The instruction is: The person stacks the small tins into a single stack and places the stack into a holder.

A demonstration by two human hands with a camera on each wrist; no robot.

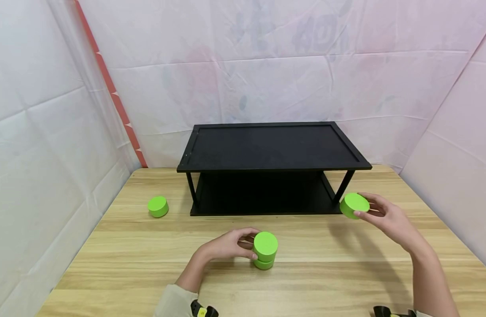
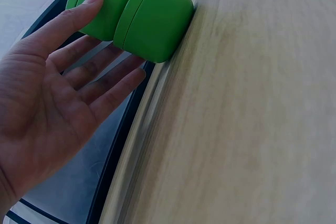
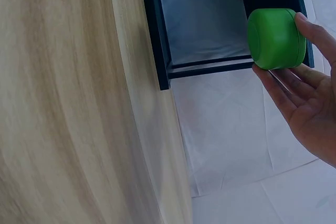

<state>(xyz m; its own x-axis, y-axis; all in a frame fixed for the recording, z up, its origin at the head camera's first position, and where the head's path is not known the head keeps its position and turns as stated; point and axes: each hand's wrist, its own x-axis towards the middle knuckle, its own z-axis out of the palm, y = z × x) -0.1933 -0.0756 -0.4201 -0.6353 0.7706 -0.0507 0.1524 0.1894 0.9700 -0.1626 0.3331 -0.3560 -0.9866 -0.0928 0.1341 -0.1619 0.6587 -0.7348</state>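
Note:
Two small round green lidded containers stand stacked on the table near its middle. My left hand (image 1: 229,245) pinches the upper container (image 1: 265,245) between thumb and fingers, while the lower container (image 2: 155,23) stands under it on the wood. My right hand (image 1: 394,222) holds another green round container (image 3: 275,39) raised above the table, by the right front corner of the black shelf. Its thumb lies on the lid side and the fingers reach round the other side. Farther left sits a single green container (image 1: 158,206) that neither hand touches.
A low two-level black shelf (image 1: 266,147) stands at the back of the wooden table (image 1: 120,259), with thin posts between its levels. White sheeting (image 1: 266,88) hangs behind and at both sides. A red strip (image 1: 108,81) runs down the sheeting at the left.

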